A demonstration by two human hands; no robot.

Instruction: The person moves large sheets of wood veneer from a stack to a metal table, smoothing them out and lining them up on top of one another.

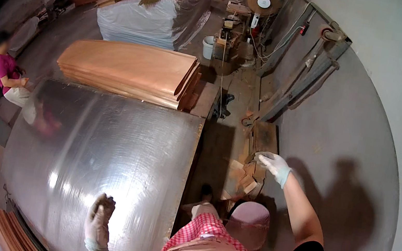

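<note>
A white, dirt-stained glove covers my left hand (pixel 99 221), raised over the near part of a large shiny metal sheet (pixel 102 152). Its fingers point up, loosely bent with dark tips, and nothing shows between them. My right hand (pixel 274 167), also in a white glove, reaches out to the right, away from the sheet. Its fingers are stretched toward the left and hold nothing visible. Below it in the picture lie wood scraps (pixel 250 178). Beyond the sheet's far edge rests a stack of thin orange-brown wood sheets (pixel 126 67).
A pink-topped stool (pixel 250 220) stands by my legs. At the far left is a person in a magenta shirt (pixel 4 68). A plastic-wrapped stack (pixel 144 19), a white bucket (pixel 207 46) and a machine with a round disc (pixel 262 1) stand farther back. A grey wall panel (pixel 334 146) bounds the right.
</note>
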